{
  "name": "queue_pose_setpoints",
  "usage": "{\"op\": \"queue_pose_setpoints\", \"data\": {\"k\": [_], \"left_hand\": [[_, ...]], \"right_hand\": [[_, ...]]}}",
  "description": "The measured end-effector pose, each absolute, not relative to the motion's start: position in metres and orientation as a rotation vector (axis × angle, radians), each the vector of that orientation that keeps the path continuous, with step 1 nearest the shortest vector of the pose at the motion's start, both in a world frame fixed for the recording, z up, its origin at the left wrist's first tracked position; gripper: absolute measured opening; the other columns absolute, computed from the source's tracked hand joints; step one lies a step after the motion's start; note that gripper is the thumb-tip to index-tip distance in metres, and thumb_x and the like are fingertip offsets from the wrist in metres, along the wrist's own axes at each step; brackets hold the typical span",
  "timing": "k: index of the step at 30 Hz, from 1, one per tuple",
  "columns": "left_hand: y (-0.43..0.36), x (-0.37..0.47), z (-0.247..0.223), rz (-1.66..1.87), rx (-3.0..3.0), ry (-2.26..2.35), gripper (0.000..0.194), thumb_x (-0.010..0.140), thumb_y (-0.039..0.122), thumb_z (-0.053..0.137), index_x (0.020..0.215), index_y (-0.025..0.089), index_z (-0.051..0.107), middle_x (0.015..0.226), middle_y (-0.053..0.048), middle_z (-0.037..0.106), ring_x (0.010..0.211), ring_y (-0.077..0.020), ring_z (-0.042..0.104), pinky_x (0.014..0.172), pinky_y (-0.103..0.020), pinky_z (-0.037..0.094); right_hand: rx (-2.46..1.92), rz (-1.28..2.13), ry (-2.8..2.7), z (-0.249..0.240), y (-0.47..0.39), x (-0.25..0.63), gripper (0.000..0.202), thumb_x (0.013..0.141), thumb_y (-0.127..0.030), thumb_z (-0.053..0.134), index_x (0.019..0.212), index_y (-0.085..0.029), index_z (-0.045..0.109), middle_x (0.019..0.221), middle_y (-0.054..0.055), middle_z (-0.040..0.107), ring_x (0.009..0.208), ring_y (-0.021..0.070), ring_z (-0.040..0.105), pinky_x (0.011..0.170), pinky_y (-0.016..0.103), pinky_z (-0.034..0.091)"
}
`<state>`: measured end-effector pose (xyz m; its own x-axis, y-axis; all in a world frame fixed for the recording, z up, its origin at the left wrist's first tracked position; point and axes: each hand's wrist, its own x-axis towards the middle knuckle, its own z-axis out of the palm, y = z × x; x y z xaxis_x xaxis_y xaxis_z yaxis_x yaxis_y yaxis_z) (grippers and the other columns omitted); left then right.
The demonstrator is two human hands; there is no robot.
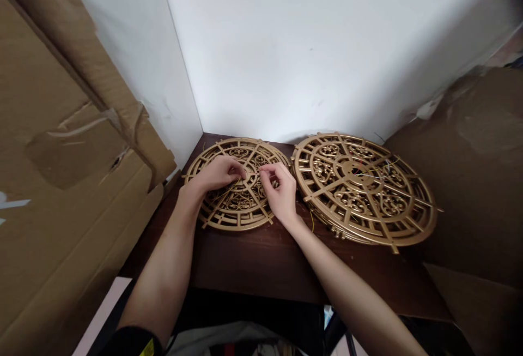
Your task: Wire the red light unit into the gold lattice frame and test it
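Two groups of round gold openwork discs lie on the dark brown table. Over the left disc, my left hand reaches in from the left, its fingers bent and pinched near the centre ring, where a thin yellowish strand shows by them. My right hand is just right of the centre ring, thumb and index fingertips together; what they hold, if anything, is too small to make out. A stack of larger-looking discs stands to the right, with thin yellow and red wires at its middle.
The dark table sits against a white wall. Large cardboard rises on the left, and more brown cardboard stands on the right. A yellow wire hangs between the discs.
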<state>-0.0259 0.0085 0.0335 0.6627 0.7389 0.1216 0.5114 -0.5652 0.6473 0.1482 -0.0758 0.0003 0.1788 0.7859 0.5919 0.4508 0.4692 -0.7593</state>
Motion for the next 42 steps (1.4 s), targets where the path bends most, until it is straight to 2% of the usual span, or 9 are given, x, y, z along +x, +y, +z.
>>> {"op": "queue_pose_setpoints", "data": {"k": [6, 15, 25, 35, 42], "left_hand": [[0.0085, -0.0242, 0.0332, 0.569, 2.352, 1.040, 0.014, 0.073, 0.015, 0.063, 0.073, 0.019, 0.076, 0.073, -0.002, 0.063, 0.065, -0.0123, 0.054, 0.066, -0.025, 0.042], [0.0105, -0.0217, 0.0304, 0.524, 2.431, 1.058, 0.016, 0.073, 0.011, 0.059, 0.074, 0.016, 0.074, 0.077, -0.004, 0.063, 0.070, -0.0139, 0.057, 0.070, -0.026, 0.042], [0.0097, -0.0224, 0.0321, 0.485, 2.540, 1.137, 0.014, 0.074, 0.011, 0.060, 0.074, 0.018, 0.072, 0.079, -0.004, 0.064, 0.073, -0.0152, 0.056, 0.072, -0.027, 0.042], [0.0105, -0.0239, 0.0276, 0.425, 2.595, 1.197, 0.017, 0.082, 0.017, 0.054, 0.084, 0.020, 0.070, 0.085, -0.004, 0.064, 0.078, -0.0164, 0.058, 0.074, -0.028, 0.043], [0.0117, -0.0250, 0.0309, 0.515, 2.533, 1.100, 0.018, 0.076, 0.009, 0.057, 0.080, 0.017, 0.072, 0.081, -0.005, 0.063, 0.077, -0.0161, 0.058, 0.075, -0.028, 0.044]], "right_hand": [[-1.141, 0.347, -1.461, -0.0009, -0.0747, 0.1474, 0.013, 0.089, -0.019, 0.050, 0.089, -0.020, 0.064, 0.083, 0.002, 0.061, 0.072, 0.0136, 0.055, 0.067, 0.027, 0.046], [-1.140, 0.359, -1.456, -0.0017, -0.0742, 0.1483, 0.013, 0.088, -0.019, 0.051, 0.088, -0.020, 0.064, 0.081, 0.002, 0.060, 0.070, 0.0133, 0.054, 0.065, 0.027, 0.045], [-1.158, 0.382, -1.455, 0.0006, -0.0742, 0.1477, 0.014, 0.088, -0.018, 0.051, 0.088, -0.018, 0.065, 0.081, 0.002, 0.061, 0.069, 0.0126, 0.053, 0.063, 0.026, 0.044], [-1.189, 0.399, -1.463, 0.0008, -0.0739, 0.1479, 0.014, 0.086, -0.016, 0.052, 0.088, -0.018, 0.066, 0.081, 0.002, 0.061, 0.070, 0.0123, 0.055, 0.063, 0.025, 0.044], [-1.181, 0.377, -1.447, -0.0004, -0.0735, 0.1483, 0.013, 0.087, -0.017, 0.052, 0.087, -0.018, 0.065, 0.080, 0.001, 0.060, 0.067, 0.0117, 0.053, 0.060, 0.024, 0.043]]}}
